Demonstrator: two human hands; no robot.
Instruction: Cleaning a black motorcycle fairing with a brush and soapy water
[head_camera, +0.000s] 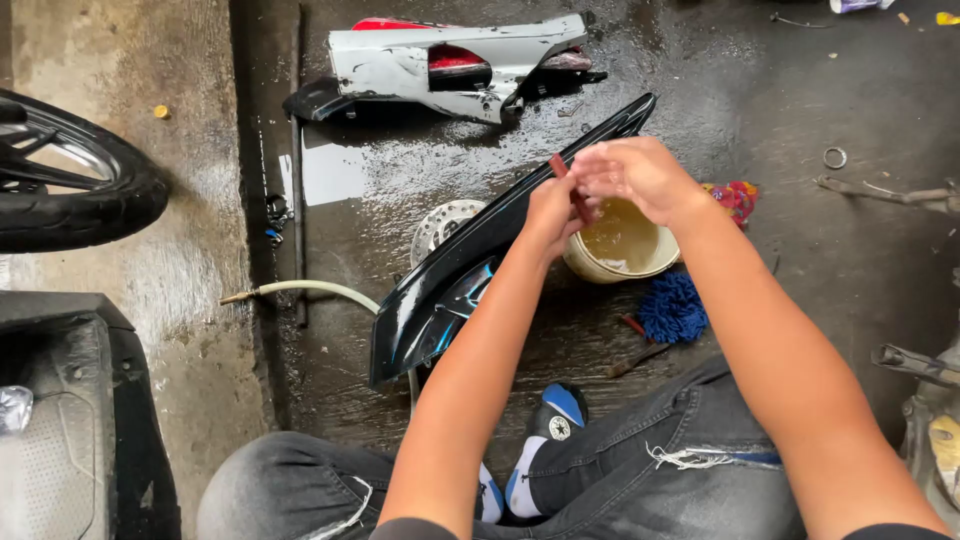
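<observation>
Squatting on the wet concrete floor (780, 260) here, with the long black panel (470, 270) propped in front of my knees, one end down near my shoe (545, 425) and the other pointing up toward the white and red bodywork (450, 65) lying further off. I think that tilt is why it sits like this: it puts the top edge right at hand height.

My left hand (550, 215) is closed around a small reddish-brown piece (570, 190), pinching it against the panel's upper edge. My right hand (640, 175) is curled over the top of it, fingers bent in. Can't tell if it's gripping that piece too or just steadying.

The panel itself is glossy black, wet, with a bit of blue graphic on the lower half, and it narrows to a point at the far end.

The cream bucket (620, 245) of murky yellowish water sits just behind my hands, blue mop head (672, 308) beside it, and a hose (310, 292) runs in from the left. A brake disc (440, 228) peeks out behind the panel.
</observation>
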